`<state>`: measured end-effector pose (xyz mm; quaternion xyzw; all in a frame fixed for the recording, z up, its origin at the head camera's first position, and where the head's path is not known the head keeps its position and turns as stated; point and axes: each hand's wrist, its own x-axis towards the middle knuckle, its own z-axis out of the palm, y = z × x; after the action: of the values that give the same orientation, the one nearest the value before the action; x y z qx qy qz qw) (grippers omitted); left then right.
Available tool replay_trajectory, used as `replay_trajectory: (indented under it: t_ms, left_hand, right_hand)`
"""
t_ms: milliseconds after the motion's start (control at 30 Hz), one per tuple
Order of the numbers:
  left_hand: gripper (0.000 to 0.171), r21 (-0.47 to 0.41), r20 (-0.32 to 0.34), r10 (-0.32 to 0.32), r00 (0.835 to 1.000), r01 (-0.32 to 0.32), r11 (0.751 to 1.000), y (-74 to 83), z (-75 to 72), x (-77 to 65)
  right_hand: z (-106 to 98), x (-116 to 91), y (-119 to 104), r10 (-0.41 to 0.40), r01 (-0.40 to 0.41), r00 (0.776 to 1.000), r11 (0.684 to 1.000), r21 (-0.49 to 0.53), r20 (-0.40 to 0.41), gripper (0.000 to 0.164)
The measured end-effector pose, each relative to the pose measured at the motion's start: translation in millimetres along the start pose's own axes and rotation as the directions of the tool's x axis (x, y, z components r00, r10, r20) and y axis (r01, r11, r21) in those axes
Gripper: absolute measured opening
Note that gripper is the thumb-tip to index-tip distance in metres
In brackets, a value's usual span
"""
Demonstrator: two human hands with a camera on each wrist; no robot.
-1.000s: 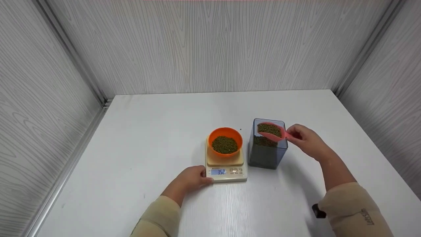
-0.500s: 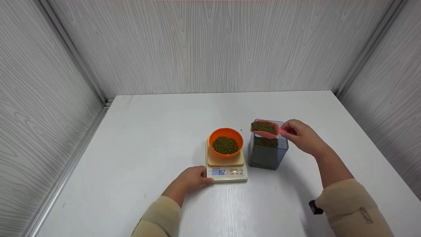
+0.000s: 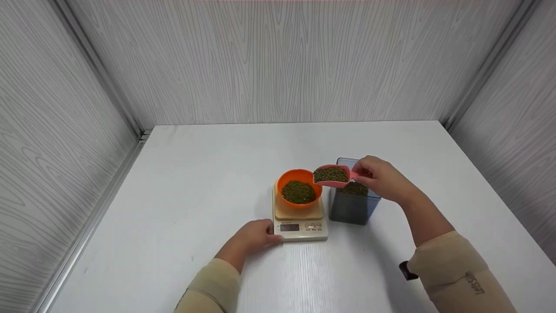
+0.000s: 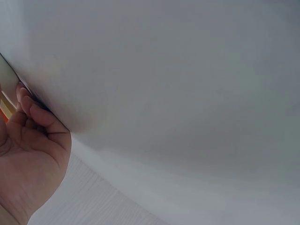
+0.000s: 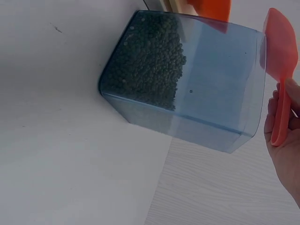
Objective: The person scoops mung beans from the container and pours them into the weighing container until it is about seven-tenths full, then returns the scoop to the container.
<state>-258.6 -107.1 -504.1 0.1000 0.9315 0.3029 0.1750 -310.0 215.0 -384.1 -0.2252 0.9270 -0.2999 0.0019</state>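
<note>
Pinched by its handle in my right hand (image 3: 382, 179), a pink scoop (image 5: 281, 44) heaped with greenish-brown pellets (image 3: 331, 174) is held level. Its tip overlaps the right rim of an orange bowl (image 3: 283, 179) in the head view. More pellets (image 3: 299, 192) lie in the bowl, which stands on a cream kitchen scale (image 3: 299, 235). My left hand (image 3: 254, 236) grips the scale's front left corner, thumb at the front edge. In the left wrist view, its fingers (image 4: 40, 115) curl against the side. The scale's display (image 3: 289, 227) looks dark.
Right of the scale stands a clear bluish container (image 5: 218, 70), partly filled with pellets (image 5: 152, 61) and partly covered by the right hand in the head view. The white table (image 3: 208, 174) ends at a wood-grain back wall (image 3: 278, 61), with panels at both sides.
The right hand has carried the loaded scoop left from over the container to the bowl's rim. The display, which read 352, now looks dark. The left hand keeps its hold.
</note>
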Motion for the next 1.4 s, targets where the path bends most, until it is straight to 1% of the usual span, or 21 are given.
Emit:
replay_trajectory:
  t_ms: [333, 500, 700, 900, 1167, 1400]
  left_hand:
    - [0.032, -0.011, 0.002, -0.013, 1.0, 0.014, 1.0, -0.3, 0.4, 0.5]
    - [0.032, -0.014, -0.003, -0.016, 1.0, 0.016, 1.0, -0.6, 1.3, 0.8]
    - [0.032, -0.009, -0.001, -0.038, 0.999, 0.038, 0.999, -0.6, 2.1, 1.5]
    - [0.033, -0.008, 0.001, -0.031, 1.0, 0.031, 0.999, -0.6, 1.6, 2.1]
    - [0.032, -0.012, 0.001, -0.028, 1.0, 0.028, 1.0, -1.7, 2.4, 2.8]
    - [0.032, -0.019, 0.001, -0.025, 1.0, 0.025, 0.999, -2.1, 2.4, 2.7]
  right_hand:
    - [-0.7, 7.0, -8.6, -0.012, 0.014, 1.0, 0.996, -0.092, 0.023, 0.011]
    - [-2.0, 8.6, -10.1, -0.033, 0.036, 0.999, 0.992, -0.118, 0.031, 0.011]
    - [-4.4, 9.0, -14.6, -0.066, 0.07, 0.997, 0.982, -0.177, 0.029, 0.011]
    - [-6.6, 9.1, -18.9, -0.053, 0.059, 0.998, 0.982, -0.177, 0.035, 0.011]
    - [-7.1, 9.7, -18.4, -0.058, 0.066, 0.997, 0.981, -0.182, 0.051, 0.011]
    - [-8.1, 10.4, -18.6, -0.04, 0.05, 0.998, 0.981, -0.188, 0.055, 0.012]
